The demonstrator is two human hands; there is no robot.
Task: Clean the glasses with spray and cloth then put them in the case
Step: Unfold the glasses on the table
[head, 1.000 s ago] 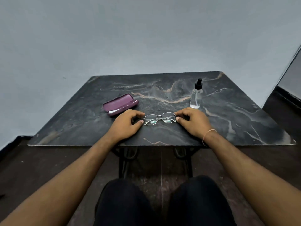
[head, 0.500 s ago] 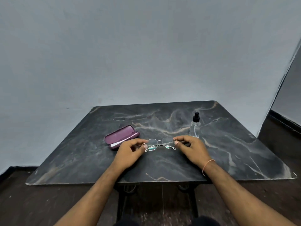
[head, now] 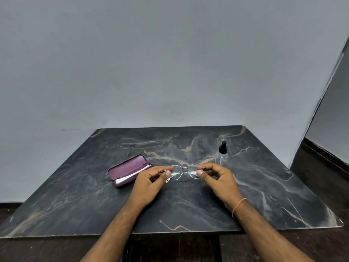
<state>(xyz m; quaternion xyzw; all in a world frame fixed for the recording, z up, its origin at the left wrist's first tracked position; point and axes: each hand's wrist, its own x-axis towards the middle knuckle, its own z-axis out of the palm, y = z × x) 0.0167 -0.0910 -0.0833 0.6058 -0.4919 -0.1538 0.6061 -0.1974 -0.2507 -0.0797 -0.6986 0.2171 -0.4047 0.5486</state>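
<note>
Thin metal-framed glasses [head: 184, 172] hang a little above the dark marble table [head: 188, 205], held at both ends. My left hand [head: 151, 181] pinches the left end of the frame, and my right hand [head: 217, 178] pinches the right end. A purple glasses case [head: 126, 168] lies open to the left of my left hand, with a white cloth [head: 130, 176] showing at its front edge. A clear spray bottle [head: 223, 153] with a black cap stands just behind my right hand.
The table stands against a plain grey wall [head: 170, 63]. A dark wooden floor [head: 321, 176] shows to the right and in front of the table's near edge.
Both hands have lifted the glasses off the table and hold them slightly higher. The camera has tilted up, so more wall shows and my lap is out of view.
</note>
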